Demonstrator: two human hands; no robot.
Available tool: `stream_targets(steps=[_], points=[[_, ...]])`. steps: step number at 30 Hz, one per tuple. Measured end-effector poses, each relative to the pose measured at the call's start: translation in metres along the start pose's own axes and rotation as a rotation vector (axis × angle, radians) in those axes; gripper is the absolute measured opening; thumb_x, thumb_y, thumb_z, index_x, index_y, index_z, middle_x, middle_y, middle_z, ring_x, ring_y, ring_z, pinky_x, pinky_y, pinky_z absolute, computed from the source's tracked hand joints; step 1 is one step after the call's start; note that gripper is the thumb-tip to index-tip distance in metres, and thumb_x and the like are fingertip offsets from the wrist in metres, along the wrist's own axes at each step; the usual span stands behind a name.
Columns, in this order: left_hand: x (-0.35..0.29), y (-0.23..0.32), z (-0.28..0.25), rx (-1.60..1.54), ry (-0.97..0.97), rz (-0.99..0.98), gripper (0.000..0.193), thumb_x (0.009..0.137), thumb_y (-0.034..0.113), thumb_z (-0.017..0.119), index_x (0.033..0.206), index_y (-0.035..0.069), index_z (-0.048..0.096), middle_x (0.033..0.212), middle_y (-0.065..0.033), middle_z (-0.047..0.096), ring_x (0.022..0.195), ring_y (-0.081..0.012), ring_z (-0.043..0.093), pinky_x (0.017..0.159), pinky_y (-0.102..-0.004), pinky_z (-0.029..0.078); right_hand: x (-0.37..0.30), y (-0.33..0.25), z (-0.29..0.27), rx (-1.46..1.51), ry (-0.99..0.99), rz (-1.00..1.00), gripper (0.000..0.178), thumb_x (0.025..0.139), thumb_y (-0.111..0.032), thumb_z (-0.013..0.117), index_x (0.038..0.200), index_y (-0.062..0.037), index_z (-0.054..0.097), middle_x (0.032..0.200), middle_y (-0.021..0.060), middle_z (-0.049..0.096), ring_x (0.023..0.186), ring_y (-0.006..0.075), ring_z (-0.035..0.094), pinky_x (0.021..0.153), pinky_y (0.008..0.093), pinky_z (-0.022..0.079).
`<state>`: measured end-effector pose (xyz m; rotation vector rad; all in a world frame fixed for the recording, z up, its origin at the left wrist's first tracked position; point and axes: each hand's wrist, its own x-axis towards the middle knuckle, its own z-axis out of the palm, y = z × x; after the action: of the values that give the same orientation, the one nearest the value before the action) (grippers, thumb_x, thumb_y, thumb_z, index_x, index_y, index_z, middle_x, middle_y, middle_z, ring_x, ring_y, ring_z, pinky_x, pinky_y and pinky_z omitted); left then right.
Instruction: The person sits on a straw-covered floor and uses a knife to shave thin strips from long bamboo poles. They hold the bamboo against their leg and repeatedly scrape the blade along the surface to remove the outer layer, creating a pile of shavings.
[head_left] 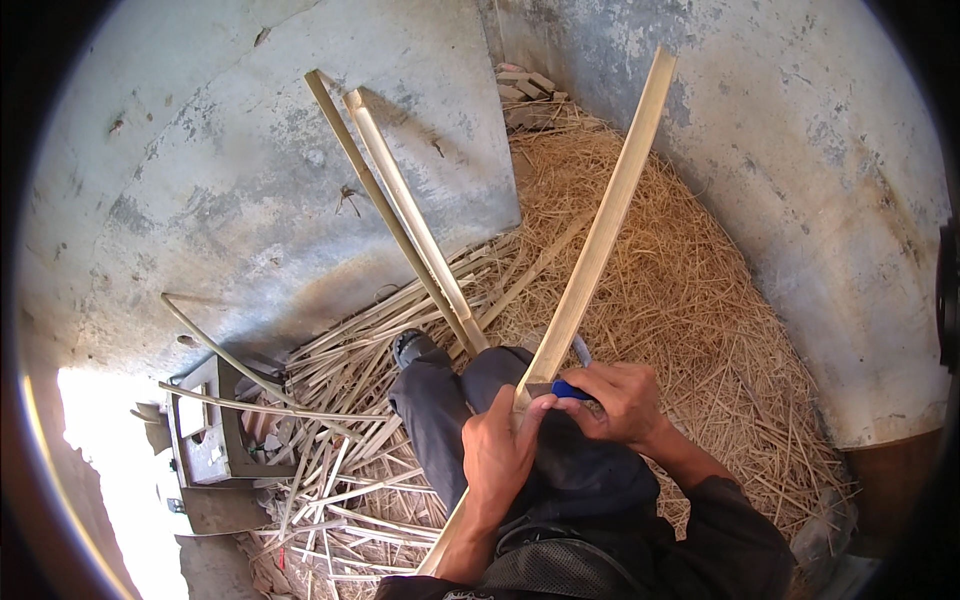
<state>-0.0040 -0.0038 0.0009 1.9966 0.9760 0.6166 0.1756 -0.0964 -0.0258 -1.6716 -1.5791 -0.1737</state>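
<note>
A long split bamboo piece (608, 215) slants from my lap up toward the far right, its hollow inner side showing. My left hand (497, 445) is closed around its lower part, the thumb close to a short blade. My right hand (618, 402) grips the blue handle of a knife (570, 390), whose blade lies across the bamboo just ahead of my left fingers. How deep the edge sits in the bamboo cannot be made out. The lower end of the bamboo runs back under my left forearm.
Two more bamboo lengths (400, 215) stand upright beyond my knees. Loose bamboo strips (340, 510) litter the floor at left, beside a metal box-like frame (205, 430). A heap of shavings (700, 310) spreads to the right. Stained walls (780, 130) enclose the corner, with bricks (525, 85) at the back.
</note>
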Motion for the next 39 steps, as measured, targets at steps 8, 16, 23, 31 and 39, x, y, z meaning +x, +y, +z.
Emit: stream_targets(steps=[8, 16, 23, 31, 39], points=[[-0.018, -0.021, 0.007, 0.059, -0.023, -0.047, 0.049, 0.104, 0.040, 0.074, 0.082, 0.000, 0.058, 0.066, -0.0267, 0.063, 0.063, -0.0499, 0.064, 0.056, -0.0534, 0.048, 0.017, 0.043, -0.018, -0.037, 0.140, 0.181, 0.032, 0.098, -0.037, 0.080, 0.100, -0.0058, 0.077, 0.084, 0.0089, 0.077, 0.063, 0.0287, 0.073, 0.056, 0.0375, 0.056], [-0.023, -0.027, -0.001, 0.094, -0.032, -0.081, 0.047, 0.104, 0.038, 0.074, 0.082, 0.000, 0.060, 0.066, -0.0261, 0.064, 0.063, -0.0482, 0.066, 0.057, -0.0526, 0.049, 0.017, 0.060, -0.005, 0.003, 0.124, 0.137, 0.032, 0.099, -0.038, 0.078, 0.101, -0.0062, 0.078, 0.082, 0.0082, 0.076, 0.064, 0.0252, 0.073, 0.057, 0.0359, 0.055], [-0.039, -0.040, -0.007, 0.067, -0.075, -0.140, 0.042, 0.104, 0.037, 0.074, 0.088, -0.001, 0.067, 0.067, -0.0256, 0.066, 0.064, -0.0470, 0.068, 0.059, -0.0515, 0.052, 0.027, 0.091, -0.011, -0.037, 0.052, 0.258, 0.037, 0.102, -0.042, 0.075, 0.101, -0.0054, 0.078, 0.077, 0.0080, 0.074, 0.060, 0.0221, 0.070, 0.055, 0.0335, 0.052], [-0.052, -0.055, -0.019, 0.143, -0.058, -0.206, 0.044, 0.104, 0.037, 0.074, 0.085, -0.002, 0.065, 0.068, -0.0277, 0.065, 0.066, -0.0491, 0.068, 0.059, -0.0515, 0.051, 0.039, 0.105, 0.006, -0.031, 0.061, 0.198, 0.038, 0.103, -0.044, 0.073, 0.103, -0.0060, 0.079, 0.078, 0.0070, 0.075, 0.059, 0.0221, 0.071, 0.053, 0.0353, 0.052], [-0.076, -0.071, -0.031, 0.180, -0.068, -0.272, 0.045, 0.105, 0.036, 0.073, 0.082, -0.002, 0.064, 0.060, -0.0237, 0.059, 0.052, -0.0398, 0.064, 0.053, -0.0458, 0.044, 0.055, 0.145, 0.019, -0.067, 0.063, 0.199, 0.043, 0.105, -0.052, 0.068, 0.101, -0.0108, 0.080, 0.063, 0.0045, 0.062, 0.051, 0.0165, 0.056, 0.050, 0.0342, 0.041]])
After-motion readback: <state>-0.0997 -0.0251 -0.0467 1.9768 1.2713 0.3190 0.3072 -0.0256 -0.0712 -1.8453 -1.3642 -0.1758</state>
